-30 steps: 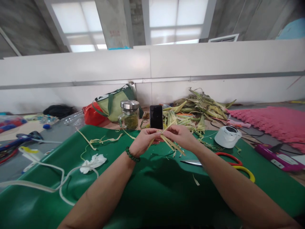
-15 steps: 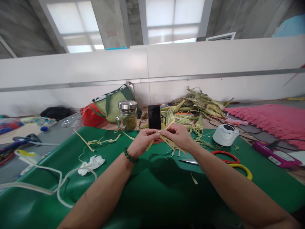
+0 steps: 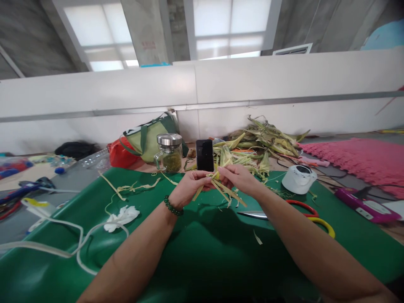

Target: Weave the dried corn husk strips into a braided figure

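Pale yellow-green corn husk strips (image 3: 225,191) hang between my hands above the green mat (image 3: 202,261). My left hand (image 3: 192,185), with a dark green bead bracelet (image 3: 172,206) at the wrist, pinches the bundle where the strips cross. From the other side my right hand (image 3: 238,179) is closed, its thumb and fingers pinching a strip at the top of the bundle. Loose ends fan out below toward the right. Just behind the hands a black phone (image 3: 205,155) stands upright. Scissors (image 3: 303,214) with red and yellow handles lie partly hidden under my right forearm.
A glass jar (image 3: 170,155) with a metal lid stands behind the mat, near a green bag (image 3: 148,136). Piled husks (image 3: 268,136) lie at the back. A white roll-like object (image 3: 298,179) sits right; white cable (image 3: 57,250) and crumpled tissue (image 3: 122,218) lie left.
My right hand has shifted slightly up and opened a small gap from the left at the strips' crossing. The strip that stuck up beside the right thumb is now drawn lower. My left hand stays nearly still.
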Tool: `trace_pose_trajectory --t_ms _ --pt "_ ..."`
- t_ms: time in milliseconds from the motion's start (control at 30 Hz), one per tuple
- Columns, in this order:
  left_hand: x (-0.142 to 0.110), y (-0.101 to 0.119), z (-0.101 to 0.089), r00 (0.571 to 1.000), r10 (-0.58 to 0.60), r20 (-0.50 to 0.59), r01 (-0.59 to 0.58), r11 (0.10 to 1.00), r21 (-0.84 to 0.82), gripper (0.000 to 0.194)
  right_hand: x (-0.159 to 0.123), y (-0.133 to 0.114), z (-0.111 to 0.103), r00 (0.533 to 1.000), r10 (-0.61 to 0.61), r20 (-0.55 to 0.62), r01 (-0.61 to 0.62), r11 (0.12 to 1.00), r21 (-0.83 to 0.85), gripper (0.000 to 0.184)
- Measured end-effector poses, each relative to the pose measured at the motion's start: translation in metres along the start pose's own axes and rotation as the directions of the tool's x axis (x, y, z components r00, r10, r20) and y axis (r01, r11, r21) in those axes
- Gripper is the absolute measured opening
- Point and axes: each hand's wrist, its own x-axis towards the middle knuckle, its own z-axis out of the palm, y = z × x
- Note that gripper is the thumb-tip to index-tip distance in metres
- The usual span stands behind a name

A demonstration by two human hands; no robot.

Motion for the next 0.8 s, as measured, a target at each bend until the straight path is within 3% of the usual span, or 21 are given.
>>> trace_pose_trajectory --t_ms 67,200,367,433,600,800 --pt "0.000 0.002 -0.002 1.000 -0.008 -0.015 0.008 1.000 -0.030 0.029 -0.002 -0.003 -0.007 0.995 -0.028 0.092 0.026 0.999 0.029 0.023" --pt "0.001 0.005 -0.005 0.999 -0.021 -0.026 0.019 0.998 -0.061 0.027 -0.007 -0.007 -0.020 0.917 -0.294 0.270 0.323 0.944 -0.068 0.020" --pt "0.000 0.004 -0.004 1.000 -0.002 -0.012 0.002 1.000 -0.012 0.028 -0.009 -0.008 -0.020 0.860 -0.471 0.195 0.501 0.852 -0.153 0.020" --pt "-0.001 0.003 -0.002 1.000 0.018 -0.006 -0.018 0.999 0.027 0.025 -0.009 -0.008 -0.015 0.863 -0.476 0.169 0.499 0.856 -0.138 0.024" --pt "-0.001 -0.001 0.002 0.999 0.033 0.007 -0.033 0.999 0.035 0.022 -0.006 -0.003 -0.003 0.955 -0.275 0.113 0.284 0.956 -0.073 0.029" --pt "-0.001 0.000 0.002 0.999 0.054 -0.002 -0.054 0.999 0.006 0.028 -0.007 -0.008 -0.006 0.962 -0.258 0.086 0.264 0.962 -0.064 0.035"
